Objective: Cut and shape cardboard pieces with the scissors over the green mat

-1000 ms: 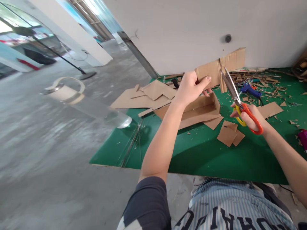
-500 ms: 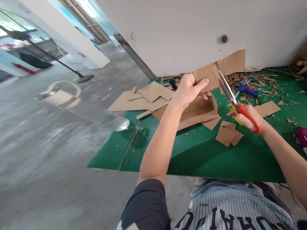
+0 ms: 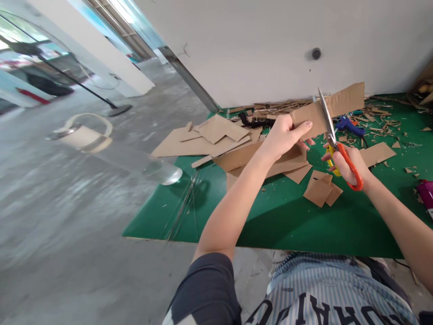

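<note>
Here the left hand (image 3: 286,135) grips the cardboard strip (image 3: 338,106) while the right hand (image 3: 348,164) works the scissors (image 3: 333,135); keeping the strip taut should steady the cut.

Bright daylight, soft shadows, warped edges.

Cardboard scraps (image 3: 320,192) on green mat (image 3: 270,225)

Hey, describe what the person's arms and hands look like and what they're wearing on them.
Both the left hand and right hand are bare: no gloves, rings or watch visible. The left arm carries a short dark charcoal sleeve ending above the elbow; the right forearm is uncovered. The pale striped jersey bears dark block lettering.
</note>
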`<state>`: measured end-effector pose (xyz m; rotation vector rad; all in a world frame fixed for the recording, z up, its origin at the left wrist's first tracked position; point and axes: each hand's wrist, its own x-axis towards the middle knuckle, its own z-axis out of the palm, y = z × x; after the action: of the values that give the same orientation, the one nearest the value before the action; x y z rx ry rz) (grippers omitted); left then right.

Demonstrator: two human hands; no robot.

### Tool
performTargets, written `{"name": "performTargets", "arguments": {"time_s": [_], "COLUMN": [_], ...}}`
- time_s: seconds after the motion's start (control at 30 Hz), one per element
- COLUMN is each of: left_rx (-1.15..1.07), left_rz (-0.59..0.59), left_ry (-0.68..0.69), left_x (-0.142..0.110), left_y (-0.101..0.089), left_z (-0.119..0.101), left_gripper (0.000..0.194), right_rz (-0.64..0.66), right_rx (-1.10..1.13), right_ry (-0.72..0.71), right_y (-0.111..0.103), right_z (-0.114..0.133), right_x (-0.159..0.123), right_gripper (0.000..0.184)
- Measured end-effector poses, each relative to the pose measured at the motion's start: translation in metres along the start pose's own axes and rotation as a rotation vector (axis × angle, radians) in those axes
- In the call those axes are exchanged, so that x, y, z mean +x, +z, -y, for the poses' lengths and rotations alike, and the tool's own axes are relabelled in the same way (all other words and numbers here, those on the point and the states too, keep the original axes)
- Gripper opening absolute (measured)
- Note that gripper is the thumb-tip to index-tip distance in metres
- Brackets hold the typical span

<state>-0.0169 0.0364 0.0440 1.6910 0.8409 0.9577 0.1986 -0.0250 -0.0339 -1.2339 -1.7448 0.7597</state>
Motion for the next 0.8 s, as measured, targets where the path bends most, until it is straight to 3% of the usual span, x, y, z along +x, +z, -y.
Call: {"name": "performTargets", "arguments": {"time_s": [0.27, 0.43, 0.8], "left_rx": [0.036, 0.014, 0.028], "left_rz": [0.012, 0.003, 0.007], "left_ry": [-0.013, -0.012, -0.024], "left_x": [-0.0001, -0.0002, -0.0017], "left_y": [0.0038, 0.0033, 0.0044], "left_z": [0.0004, 0.0009, -0.0003], "left_gripper": [0.043, 0.042, 0.042], "right_rz": [-0.039, -0.100, -0.176], "right_rx": [-0.092, -0.232, -0.282], "right_ry": [0.058, 0.026, -0.041], "right_y": [0.0026, 0.0029, 0.0054], "right_z": [0.0022, 0.0048, 0.0074], "right_x": [0.0003, 0.0003, 0.0002], "right_gripper": [0.068, 0.069, 0.063]}}
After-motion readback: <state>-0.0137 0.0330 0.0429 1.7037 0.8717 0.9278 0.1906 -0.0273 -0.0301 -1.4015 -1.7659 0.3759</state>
